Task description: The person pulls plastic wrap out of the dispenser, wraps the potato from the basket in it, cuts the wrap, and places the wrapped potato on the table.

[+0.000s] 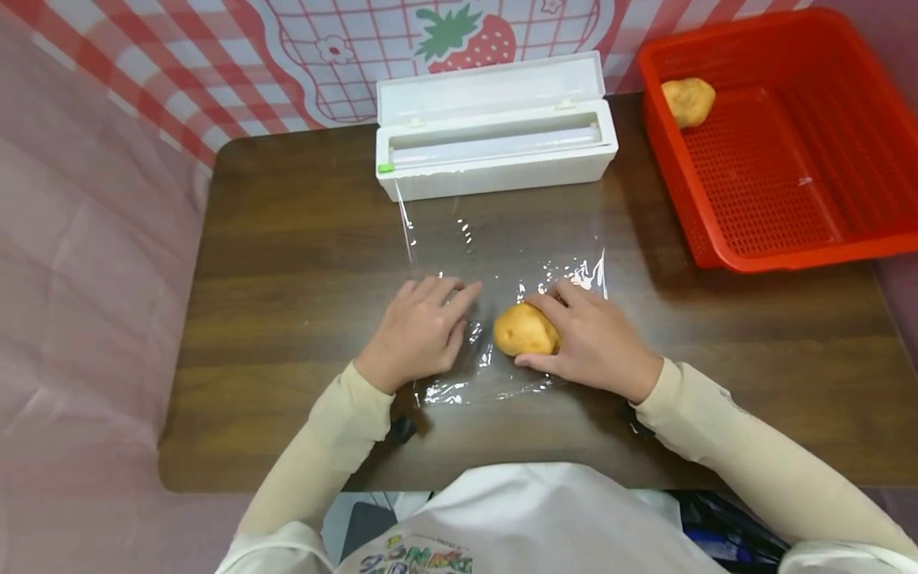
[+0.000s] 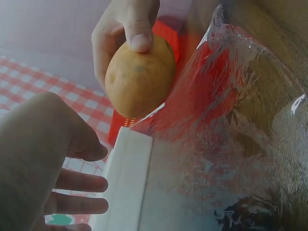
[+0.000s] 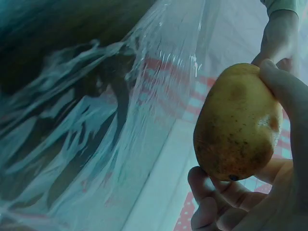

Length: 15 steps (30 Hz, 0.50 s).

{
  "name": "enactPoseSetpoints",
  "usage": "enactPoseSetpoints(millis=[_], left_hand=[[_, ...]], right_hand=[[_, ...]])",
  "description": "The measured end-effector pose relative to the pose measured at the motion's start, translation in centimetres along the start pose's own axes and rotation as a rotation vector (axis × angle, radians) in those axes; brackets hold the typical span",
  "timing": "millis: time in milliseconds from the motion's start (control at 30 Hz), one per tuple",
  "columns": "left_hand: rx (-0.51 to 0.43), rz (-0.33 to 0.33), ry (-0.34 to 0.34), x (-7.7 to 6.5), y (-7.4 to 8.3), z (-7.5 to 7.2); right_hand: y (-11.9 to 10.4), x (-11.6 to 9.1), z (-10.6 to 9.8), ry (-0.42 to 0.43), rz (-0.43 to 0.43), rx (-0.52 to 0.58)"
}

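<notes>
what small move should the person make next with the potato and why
Probably settle the potato on the clear film: the right grip holds it over that film, which stretches out from the white box, and the left grip is empty, free to steady the film. Whether potato and film already touch is hard to tell.

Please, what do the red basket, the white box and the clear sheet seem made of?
Red basket: likely plastic, slight sheen; its floor is an even grid of holes.
White box: probably hard plastic, smooth, with rigid straight edges.
Clear sheet: apparently thin plastic film, glossy; wrinkles catch light and the brown table shows through.
</notes>
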<state>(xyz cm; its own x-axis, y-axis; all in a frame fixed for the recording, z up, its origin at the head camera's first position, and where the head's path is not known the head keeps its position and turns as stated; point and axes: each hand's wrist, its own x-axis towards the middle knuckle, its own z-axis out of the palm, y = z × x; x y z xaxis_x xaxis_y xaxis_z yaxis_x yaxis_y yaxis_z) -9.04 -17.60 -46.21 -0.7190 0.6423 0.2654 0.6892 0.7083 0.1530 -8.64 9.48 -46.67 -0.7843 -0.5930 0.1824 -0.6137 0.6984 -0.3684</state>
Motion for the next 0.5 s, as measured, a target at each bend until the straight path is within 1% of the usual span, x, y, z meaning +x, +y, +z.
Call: enactPoseSetpoints(millis=[100,200,333,500], left_hand=[[-0.011,0.012,-0.010,0.1,0.2,0.3],[-0.035,0.040,-0.003,0.2,0.6,0.5],[-0.086,0.087,0.012,0.2,1.4,0.8],[-0.149,0.171,0.025,0.3,2.1,1.3]], right_hand=[[-0.4,0.3,0.4,-0.023,-0.007,-0.006],[-0.8,0.4,0.9,-0.044,-0.007,-0.010],[-1.2,0.5,1.7,-0.071,-0.001,-0.018],[-1.5,0.4,2.5,-0.068,-0.011,-0.035]])
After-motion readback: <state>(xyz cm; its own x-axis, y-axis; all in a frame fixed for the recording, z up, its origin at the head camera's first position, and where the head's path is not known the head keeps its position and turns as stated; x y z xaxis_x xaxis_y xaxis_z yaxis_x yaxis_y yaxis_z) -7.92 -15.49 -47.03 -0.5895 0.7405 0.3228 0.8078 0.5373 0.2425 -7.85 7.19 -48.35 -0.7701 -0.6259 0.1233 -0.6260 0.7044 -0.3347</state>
